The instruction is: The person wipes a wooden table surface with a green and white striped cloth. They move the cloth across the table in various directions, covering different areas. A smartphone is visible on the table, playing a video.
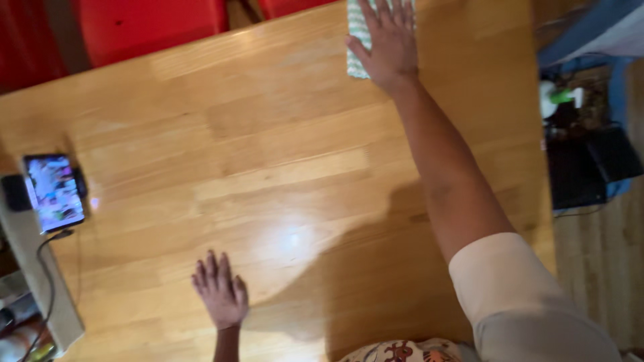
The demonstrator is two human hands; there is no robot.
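On the wooden table: wiping stroke in hand.
Right hand: flat, fingers spread, pressing the green-striped cloth at the table's far edge.
Left hand: flat, empty, braced at the near edge.
Next move: likely needs steady downward pressure on the cloth.

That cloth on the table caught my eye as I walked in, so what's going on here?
A person leans over a wooden table. Their right hand is stretched out to the far edge, pressed flat on a pale green cloth. Their left hand rests flat on the bare wood near their body. A phone with a lit screen sits propped at the table's left edge, with a cable running from it. Red chairs stand beyond the table.
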